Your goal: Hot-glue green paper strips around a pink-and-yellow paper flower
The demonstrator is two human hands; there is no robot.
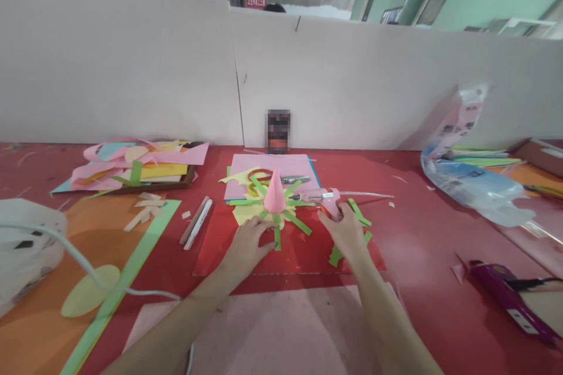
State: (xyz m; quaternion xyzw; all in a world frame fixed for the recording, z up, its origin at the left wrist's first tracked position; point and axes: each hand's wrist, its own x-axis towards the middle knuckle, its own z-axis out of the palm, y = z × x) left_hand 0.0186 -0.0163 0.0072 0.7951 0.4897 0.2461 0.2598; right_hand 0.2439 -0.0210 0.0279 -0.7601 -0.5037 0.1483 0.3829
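A pink paper cone point(275, 193) stands upright on a yellow paper shape with green paper strips point(297, 223) fanning out around it, all on a red sheet point(211, 252). My left hand point(248, 244) rests on the red sheet with its fingertips touching the yellow base and a green strip. My right hand point(343, 233) is closed around the handle of a pink glue gun point(326, 198) that lies pointing left toward the cone. Red-handled scissors point(275, 177) lie behind the cone on a pink sheet point(268, 165).
A tray of paper scraps point(136, 167) sits back left. Glue sticks point(197, 222), an orange sheet with a green strip point(132, 263) and a white cable point(79, 261) lie left. A plastic bag point(470, 176) and a purple glue gun point(510, 296) lie right. A cardboard wall point(132, 70) stands behind.
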